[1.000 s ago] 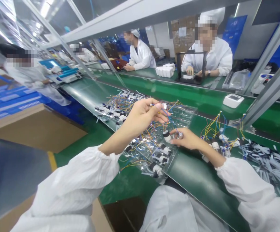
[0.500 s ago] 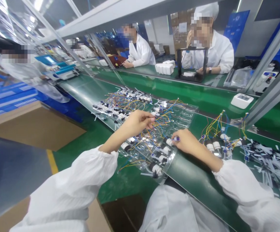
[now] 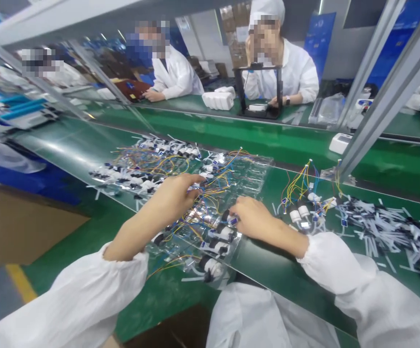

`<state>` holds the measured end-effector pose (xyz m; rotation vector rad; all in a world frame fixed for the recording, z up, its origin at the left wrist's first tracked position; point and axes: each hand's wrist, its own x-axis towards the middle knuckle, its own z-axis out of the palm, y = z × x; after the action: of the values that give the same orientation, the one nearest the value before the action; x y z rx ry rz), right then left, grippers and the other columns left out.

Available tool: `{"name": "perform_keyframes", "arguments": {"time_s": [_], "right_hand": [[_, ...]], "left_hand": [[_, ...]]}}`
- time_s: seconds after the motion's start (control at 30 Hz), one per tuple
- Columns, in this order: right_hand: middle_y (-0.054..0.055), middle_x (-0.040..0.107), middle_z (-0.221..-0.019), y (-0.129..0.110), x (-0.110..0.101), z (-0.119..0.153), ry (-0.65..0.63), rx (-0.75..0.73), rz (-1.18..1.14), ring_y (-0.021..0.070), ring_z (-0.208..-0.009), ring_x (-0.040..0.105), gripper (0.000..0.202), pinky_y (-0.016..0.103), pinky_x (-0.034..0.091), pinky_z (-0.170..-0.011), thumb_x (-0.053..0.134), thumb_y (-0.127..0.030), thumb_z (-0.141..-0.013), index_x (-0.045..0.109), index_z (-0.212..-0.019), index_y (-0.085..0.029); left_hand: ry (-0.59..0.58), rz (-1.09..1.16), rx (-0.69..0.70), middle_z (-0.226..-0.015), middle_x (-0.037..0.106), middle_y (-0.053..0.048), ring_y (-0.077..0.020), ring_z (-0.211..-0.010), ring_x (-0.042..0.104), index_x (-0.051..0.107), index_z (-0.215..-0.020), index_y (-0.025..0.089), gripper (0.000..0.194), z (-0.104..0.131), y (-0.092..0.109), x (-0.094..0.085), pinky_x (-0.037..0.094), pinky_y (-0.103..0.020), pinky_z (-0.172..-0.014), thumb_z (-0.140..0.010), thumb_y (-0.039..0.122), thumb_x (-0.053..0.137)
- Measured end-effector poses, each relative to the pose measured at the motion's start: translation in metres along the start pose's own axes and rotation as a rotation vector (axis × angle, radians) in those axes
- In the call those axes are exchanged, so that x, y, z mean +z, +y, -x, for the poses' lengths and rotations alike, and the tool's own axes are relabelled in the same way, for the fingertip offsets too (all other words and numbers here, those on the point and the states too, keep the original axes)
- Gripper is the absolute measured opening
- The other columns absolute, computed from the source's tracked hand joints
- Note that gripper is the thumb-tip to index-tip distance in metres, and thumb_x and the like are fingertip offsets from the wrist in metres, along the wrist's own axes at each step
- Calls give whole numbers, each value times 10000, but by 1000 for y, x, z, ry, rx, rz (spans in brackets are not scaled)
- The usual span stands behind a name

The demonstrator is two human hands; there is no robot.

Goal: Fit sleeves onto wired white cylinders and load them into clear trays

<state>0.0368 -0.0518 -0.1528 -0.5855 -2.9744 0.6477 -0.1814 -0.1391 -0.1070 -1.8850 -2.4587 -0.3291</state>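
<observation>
My left hand [image 3: 175, 195] hovers over the middle of a clear plastic tray [image 3: 255, 176], thumb and fingers pinched near thin coloured wires [image 3: 215, 193]. What lies between those fingertips is too small to make out. At the tray's right edge, my right hand [image 3: 251, 217] has its fingers closed on a small black-and-white motor [image 3: 226, 216] with a blue label. Similar motors [image 3: 212, 267] with short white strips lie in the tray's near pockets. More of them, tangled with yellow, red and blue wires, fill a second group [image 3: 141, 181] to the left.
Loose motors [image 3: 299, 212] with wires lie right of my right hand, beside a heap of white and black strips [image 3: 395, 232]. A metal post [image 3: 384, 92] rises at the right. A white device [image 3: 339, 143] stands near it. Co-workers in white sit across the green bench.
The view has swung to the right, so the bench and tray appear farther left. Both hands stay over the tray, the right one still at the motor by its edge.
</observation>
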Motion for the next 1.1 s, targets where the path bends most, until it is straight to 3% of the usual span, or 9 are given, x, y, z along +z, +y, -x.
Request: {"name": "perform_keyframes", "arguments": {"time_s": [0.17,0.27,0.4,0.47,0.6,0.77,0.93,1.03,1.1], "right_hand": [[212,690,-1213,-10,19,-2,-15,-24,38,336,-1195,647,355,425,542,-945,436,-50,-985,753,-1142,-79],[231,680,-1230,-10,8,3,-35,-4,23,353,-1214,638,271,431,554,-932,528,-110,-991,754,-1137,-76],[184,706,-1246,-2,-46,25,-90,-42,-30,324,-1113,694,409,374,572,-867,846,-303,-834,749,-1194,-133],[164,719,-1251,7,-81,47,-43,-67,-61,322,-1077,708,392,392,565,-874,830,-302,-852,747,-1205,-152],[90,765,-1184,36,-139,100,278,-29,-129,300,-1082,717,257,407,545,-955,752,-319,-926,770,-1156,-206],[67,787,-1147,72,-165,150,563,98,-25,263,-964,754,409,428,599,-902,706,-410,-936,722,-1304,-230],[82,797,-1122,83,-170,157,575,154,-17,259,-920,763,430,417,624,-847,692,-427,-936,724,-1305,-209],[80,795,-1115,84,-170,153,559,143,-50,264,-939,763,430,405,620,-839,704,-424,-931,725,-1310,-220],[79,794,-1106,85,-170,149,551,119,-73,271,-959,763,419,405,615,-842,703,-435,-936,731,-1302,-233]], "left_hand": [[26,-51,173,-1224,745,-153,-371,-1155,684,726,-1219,182,581,3,8,-3,548,-493,-1034,-697,151,474],[8,-125,251,-1249,723,-186,-410,-1196,653,744,-1149,146,575,-3,18,-6,531,-543,-1050,-643,110,475],[62,-33,307,-1256,720,-176,-371,-1211,653,737,-1148,140,495,-20,59,-11,521,-509,-1071,-747,86,452],[66,112,358,-1206,746,-153,-332,-1158,683,724,-1170,138,450,-34,93,-8,532,-466,-1043,-827,89,437],[-54,352,525,-1120,772,-114,-268,-1033,711,733,-1087,152,372,-75,162,20,537,-387,-962,-808,33,517],[-60,406,524,-1076,760,-168,-287,-977,706,720,-1049,114,226,-119,214,71,530,-391,-889,-859,85,603],[-12,415,495,-764,712,-86,-227,-753,656,660,-758,163,172,-126,214,89,491,-341,-748,-865,70,561],[-13,437,508,-735,706,-46,-192,-707,633,649,-746,173,184,-117,201,72,479,-310,-707,-800,21,558],[10,459,517,-785,725,-38,-185,-745,644,665,-781,177,173,-104,193,46,491,-304,-732,-812,45,558]]}}
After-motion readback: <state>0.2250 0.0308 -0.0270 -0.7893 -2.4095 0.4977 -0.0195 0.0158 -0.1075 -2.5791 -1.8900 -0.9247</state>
